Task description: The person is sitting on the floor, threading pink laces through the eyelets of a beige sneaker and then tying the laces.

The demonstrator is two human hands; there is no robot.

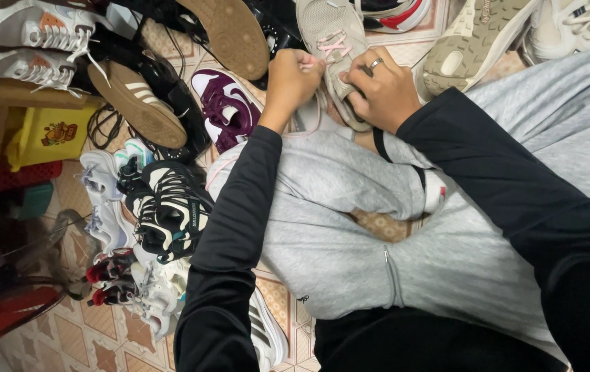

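Note:
A beige sneaker (331,34) with pink laces rests against my knee, sole end toward me. My left hand (291,81) is closed on a pink lace (309,114) and pulls it away from the shoe. My right hand (383,89), with a ring on one finger, grips the near end of the same sneaker and steadies it. Both arms are in black sleeves. My legs in grey trousers (350,227) are crossed under the shoe.
Many shoes lie around on the tiled floor: a purple and white sneaker (226,107), a black and white one (167,210), brown-soled shoes (140,103), white sneakers (29,41) at top left. A yellow box (50,134) and a red fan (12,303) stand at left.

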